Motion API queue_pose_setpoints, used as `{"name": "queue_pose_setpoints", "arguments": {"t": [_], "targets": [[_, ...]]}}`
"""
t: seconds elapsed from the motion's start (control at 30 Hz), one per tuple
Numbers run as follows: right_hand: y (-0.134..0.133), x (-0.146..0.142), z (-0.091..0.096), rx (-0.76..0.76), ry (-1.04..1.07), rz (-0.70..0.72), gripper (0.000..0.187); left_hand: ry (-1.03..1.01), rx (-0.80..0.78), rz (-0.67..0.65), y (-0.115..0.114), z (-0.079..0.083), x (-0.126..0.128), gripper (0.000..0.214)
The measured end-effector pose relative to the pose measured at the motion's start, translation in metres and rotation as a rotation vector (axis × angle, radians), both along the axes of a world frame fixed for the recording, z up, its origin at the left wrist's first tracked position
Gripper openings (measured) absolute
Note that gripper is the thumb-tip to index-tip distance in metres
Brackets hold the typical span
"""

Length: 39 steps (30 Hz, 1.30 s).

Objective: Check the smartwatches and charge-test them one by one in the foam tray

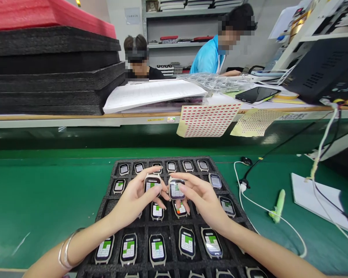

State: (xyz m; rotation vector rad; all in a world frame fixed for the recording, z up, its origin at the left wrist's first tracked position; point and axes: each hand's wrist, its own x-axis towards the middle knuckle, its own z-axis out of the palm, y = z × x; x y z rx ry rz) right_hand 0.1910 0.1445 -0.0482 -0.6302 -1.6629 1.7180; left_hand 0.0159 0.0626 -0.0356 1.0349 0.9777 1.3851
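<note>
A black foam tray [104, 200] lies on the green belt, its cells filled with several small watch bodies with lit screens. My left hand [135, 200] is closed around one watch body [152, 183], held just above the tray's middle rows. Beside it, my right hand [201, 197] grips a second watch body [176, 189] between thumb and fingers. The two held watches are almost touching, screens facing up. More watches sit in the row below, such as one with a green screen [187, 242]. Bangles circle my left wrist [65, 251].
White cables [266, 210] and a green marker [278, 204] lie right of the tray, with a white sheet [316, 197] beyond. A raised bench carries stacked black foam [52, 73], sticker sheets [208, 119] and a phone [256, 94]. Two people sit behind it.
</note>
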Motion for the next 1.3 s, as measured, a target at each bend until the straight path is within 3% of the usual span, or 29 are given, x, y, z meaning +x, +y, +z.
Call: {"name": "queue_pose_setpoints", "arguments": {"t": [0.2, 0.4, 0.57, 0.83, 0.97, 1.03, 1.2, 1.3], "targets": [[0.0, 0.004, 0.002, -0.058, 0.056, 0.129, 0.045, 0.025, -0.014, 0.035, 0.001, 0.0, 0.001, 0.047], [-0.003, 0.002, 0.001, -0.034, 0.014, 0.082, 0.048, -0.044, 0.031, 0.026, -0.001, -0.001, 0.0, 0.066], [-0.001, 0.004, 0.0, 0.011, -0.013, 0.121, 0.052, -0.06, 0.005, 0.022, -0.001, -0.001, 0.0, 0.066], [0.033, 0.004, -0.011, 0.292, -0.147, 0.239, 0.058, -0.09, -0.008, 0.009, 0.003, -0.011, -0.001, 0.078], [0.055, -0.004, -0.031, 0.645, -0.453, 0.239, 0.059, -0.074, -0.034, -0.032, 0.011, -0.027, -0.003, 0.078], [0.061, -0.007, -0.039, 0.778, -0.595, 0.234, 0.056, 0.043, -0.017, -0.059, 0.018, -0.037, -0.007, 0.075], [0.068, 0.0, -0.045, 0.875, -0.706, 0.204, 0.048, 0.923, 0.191, -0.014, 0.038, -0.055, -0.021, 0.05], [0.066, 0.006, -0.044, 0.933, -0.77, 0.203, 0.045, 1.129, 0.218, -0.032, 0.048, -0.061, -0.025, 0.044]]}}
